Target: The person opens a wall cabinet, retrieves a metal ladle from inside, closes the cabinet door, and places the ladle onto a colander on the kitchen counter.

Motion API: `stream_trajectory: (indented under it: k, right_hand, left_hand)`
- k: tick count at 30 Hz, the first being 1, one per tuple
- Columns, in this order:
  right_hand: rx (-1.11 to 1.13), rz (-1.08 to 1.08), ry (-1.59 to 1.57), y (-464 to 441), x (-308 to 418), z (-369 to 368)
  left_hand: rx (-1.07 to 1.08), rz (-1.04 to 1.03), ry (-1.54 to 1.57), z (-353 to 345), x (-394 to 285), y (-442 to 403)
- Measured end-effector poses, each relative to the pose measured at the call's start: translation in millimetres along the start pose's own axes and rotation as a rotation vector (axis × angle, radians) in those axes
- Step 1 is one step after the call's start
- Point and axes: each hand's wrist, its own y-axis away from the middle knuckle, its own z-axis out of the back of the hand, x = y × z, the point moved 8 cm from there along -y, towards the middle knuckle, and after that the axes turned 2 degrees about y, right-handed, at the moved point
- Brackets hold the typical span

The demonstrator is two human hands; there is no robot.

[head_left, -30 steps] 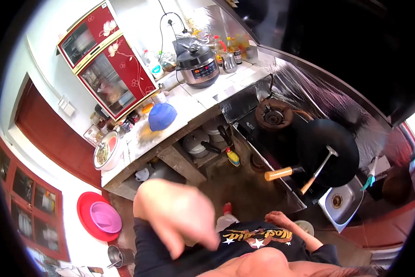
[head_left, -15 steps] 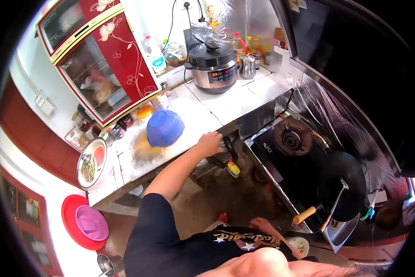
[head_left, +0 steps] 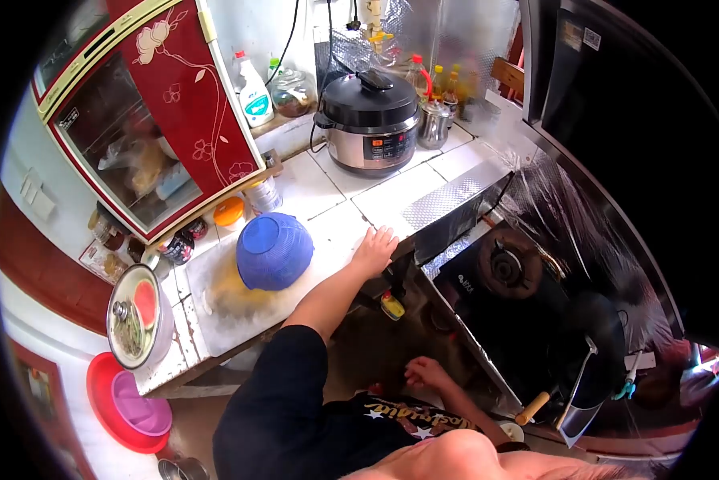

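Observation:
My left hand [head_left: 375,252] lies on the front edge of the white tiled counter [head_left: 331,228], fingers spread, holding nothing. A blue upturned basket or bowl [head_left: 274,250] sits on the counter to the left of that hand. My right hand [head_left: 426,373] hangs in front of my body, above the floor and left of the stove. Its fingers are loosely curled with nothing visible in them. Below the counter edge, near my left hand, is a small yellow item [head_left: 391,306], too small to make out.
A pressure cooker [head_left: 371,124] stands at the back of the counter, with bottles beside it. To the right are the gas stove [head_left: 479,300] and a dark wok [head_left: 591,344] with a spatula [head_left: 577,392]. A lidded basin [head_left: 138,316] sits at the counter's left end; red and pink basins [head_left: 141,404] are below.
My left hand has flattened and spread on the counter edge. My right hand has risen forward and left from beside my body. The view has shifted and moved closer to the counter.

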Motion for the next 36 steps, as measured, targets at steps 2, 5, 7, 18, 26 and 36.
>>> stream_trajectory:
  k: [2,5,7,18,26,36]
  right_hand:
    - [0.007,0.01,0.009,-11.9,32.5,3.0]
    - [0.059,0.146,0.019,-28.8,88.3,5.8]
    - [0.078,0.233,0.056,-42.8,125.0,10.0]
    - [-0.499,1.102,0.599,-76.0,348.1,32.1]
    - [-0.499,0.971,0.698,-167.1,398.8,11.5]
    - [-0.676,0.99,1.043,-166.9,431.0,6.7]
  left_hand:
    - [0.0,0.04,0.048,-4.9,9.3,-1.1]
    - [-0.005,0.103,0.1,-5.7,15.3,-2.3]
    - [-0.006,0.14,0.101,-8.1,18.8,-2.0]
    - [0.029,0.141,0.094,-1.1,18.2,-9.5]
    - [0.079,-0.056,0.077,-21.9,7.9,-6.4]
    - [0.004,-0.043,0.121,-14.1,9.0,-6.4]
